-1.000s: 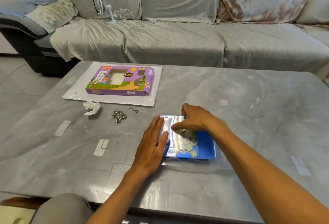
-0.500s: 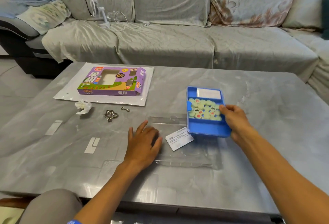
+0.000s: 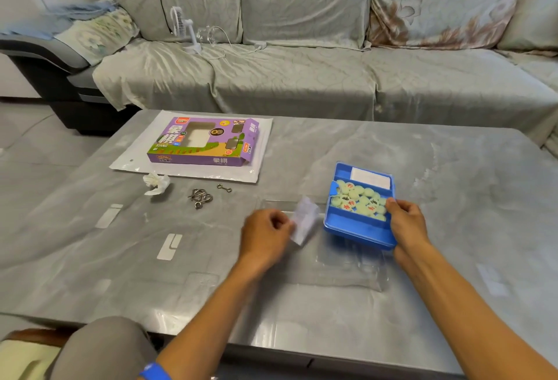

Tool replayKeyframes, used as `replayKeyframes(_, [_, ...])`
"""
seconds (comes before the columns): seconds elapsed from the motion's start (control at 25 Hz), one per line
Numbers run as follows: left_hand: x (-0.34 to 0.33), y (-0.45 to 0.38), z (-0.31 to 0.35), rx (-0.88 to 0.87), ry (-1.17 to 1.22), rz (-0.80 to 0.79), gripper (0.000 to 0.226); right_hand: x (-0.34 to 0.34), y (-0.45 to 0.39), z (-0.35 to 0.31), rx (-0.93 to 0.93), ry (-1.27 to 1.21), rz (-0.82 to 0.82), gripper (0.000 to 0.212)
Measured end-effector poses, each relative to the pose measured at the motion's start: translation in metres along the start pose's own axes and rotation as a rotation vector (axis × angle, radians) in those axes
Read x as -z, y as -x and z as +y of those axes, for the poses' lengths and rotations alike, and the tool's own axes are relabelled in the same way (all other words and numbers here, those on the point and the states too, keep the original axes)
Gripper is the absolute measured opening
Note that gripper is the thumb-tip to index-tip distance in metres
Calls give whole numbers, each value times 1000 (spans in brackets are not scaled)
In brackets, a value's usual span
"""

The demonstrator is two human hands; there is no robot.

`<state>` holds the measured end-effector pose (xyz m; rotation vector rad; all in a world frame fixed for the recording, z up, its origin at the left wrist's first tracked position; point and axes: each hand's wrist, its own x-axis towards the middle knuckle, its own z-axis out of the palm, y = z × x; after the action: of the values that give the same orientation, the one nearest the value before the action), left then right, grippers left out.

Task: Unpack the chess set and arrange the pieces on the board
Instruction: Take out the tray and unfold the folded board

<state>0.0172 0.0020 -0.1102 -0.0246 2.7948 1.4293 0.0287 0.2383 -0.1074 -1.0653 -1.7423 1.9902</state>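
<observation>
Blue plastic fills the right hand (image 3: 406,222): its fingers curl over the near right rim of the blue tray (image 3: 359,228), right of centre in the frame, tilted so its near edge lifts off the grey table (image 3: 422,162). Pale green chess pieces (image 3: 359,200) lie heaped in the tray's middle compartment, with a white slip (image 3: 370,178) in the far one. The left hand (image 3: 265,237) pinches a white leaflet (image 3: 305,222) at its left edge; half a second ago that hand lay flat on the clear lid (image 3: 347,271) and the leaflet rested on it. The tray sits lower and nearer than it did.

Motion blurs the leaflet, so its print is unreadable. The clear lid is hard to trace against the table.

Toward the upper left lie the purple box (image 3: 205,144) on a white bag (image 3: 193,172), a crumpled tissue (image 3: 157,182), and metal ring puzzles (image 3: 200,197). A small fan (image 3: 181,24) stands on the sofa (image 3: 302,77) behind.
</observation>
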Motion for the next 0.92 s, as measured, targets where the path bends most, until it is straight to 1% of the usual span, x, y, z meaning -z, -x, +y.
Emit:
replayKeyframes(0.04, [19, -8, -6, 25, 36, 111, 8, 0, 0, 0, -12, -13, 6, 21])
replayKeyframes(0.12, [62, -28, -27, 125, -5, 271, 5, -1, 1, 1, -20, -33, 10, 20])
replayKeyframes(0.16, [82, -38, -40, 188, -45, 309, 4, -3, 2, 2, -17, -39, 5, 20])
replayKeyframes(0.24, [104, -48, -63, 302, -115, 320, 15, -7, 3, 3, -14, -39, -12, 21])
replayKeyframes(0.28, [107, -48, -68, 327, -166, 321, 23, -9, 4, 4, -13, -40, -19, 22])
replayKeyframes(0.32, [105, -43, -68, 307, -235, 326, 29, -11, 4, 5, -14, -48, -25, 23])
replayKeyframes(0.36, [99, -35, -65, 256, -304, 311, 29, -12, 5, 7, -19, -66, -32, 22])
replayKeyframes(0.4, [91, -25, -60, 208, -357, 244, 25, -14, 4, 8, -30, -91, -40, 22])
replayKeyframes(0.44, [81, -14, -54, 182, -404, 107, 28, -14, 4, 9, -54, -127, -47, 22])
replayKeyframes(0.48, [71, -2, -49, 180, -435, -49, 37, -13, 3, 11, -86, -172, -56, 23])
replayKeyframes(0.52, [62, 10, -45, 193, -405, -177, 41, -11, 3, 12, -117, -221, -70, 24])
replayKeyframes(0.56, [56, 19, -42, 217, -274, -232, 36, -9, 2, 14, -144, -270, -84, 26])
replayKeyframes(0.6, [55, 23, -41, 281, -17, -224, 28, -5, 1, 15, -165, -315, -94, 28])
replayKeyframes(0.64, [57, 26, -39, 356, 296, -211, 23, -2, 1, 17, -176, -348, -103, 30])
replayKeyframes(0.68, [57, 29, -38, 423, 599, -199, 27, 0, 0, 18, -184, -367, -112, 33])
replayKeyframes(0.72, [58, 31, -37, 457, 808, -161, 32, 1, -1, 20, -189, -376, -121, 35])
replayKeyframes(0.76, [59, 32, -36, 467, 895, -101, 35, 1, -2, 20, -189, -381, -130, 36])
replayKeyframes(0.84, [65, 30, -31, 461, 974, 49, 35, -2, -1, 22, -177, -374, -136, 33])
replayKeyframes(0.92, [87, 12, -29, 406, 1015, 213, 33, -7, 1, 23, -136, -332, -139, 20])
